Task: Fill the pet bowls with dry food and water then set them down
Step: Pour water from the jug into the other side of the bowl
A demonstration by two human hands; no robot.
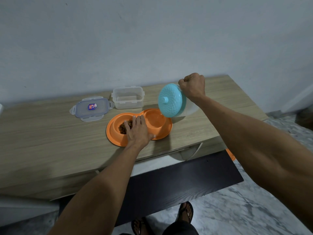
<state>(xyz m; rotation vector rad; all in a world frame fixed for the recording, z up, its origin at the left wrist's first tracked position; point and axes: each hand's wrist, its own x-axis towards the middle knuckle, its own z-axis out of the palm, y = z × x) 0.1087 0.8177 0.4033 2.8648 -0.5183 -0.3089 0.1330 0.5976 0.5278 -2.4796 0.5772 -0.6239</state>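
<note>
While left hand is lying flat, steadying bowl, right hand is gripping tilted jug; best pouring slowly.

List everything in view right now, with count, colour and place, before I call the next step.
pet bowl: 1, orange, two compartments, middle of the table
dry food: 1 heap, brown, left compartment of the pet bowl
jug: 1, teal lid and whitish body, tilted over the bowl's right compartment
container: 1, clear, looks empty, back of table
container lid: 1, clear bluish with sticker, flat, left of the container
table: 1, light wood, against the wall
panel: 1, dark, below table's near edge
sandals: 2, dark, on the marbled floor
left hand: 1, flat on the pet bowl
right hand: 1, fist gripping the jug
</note>
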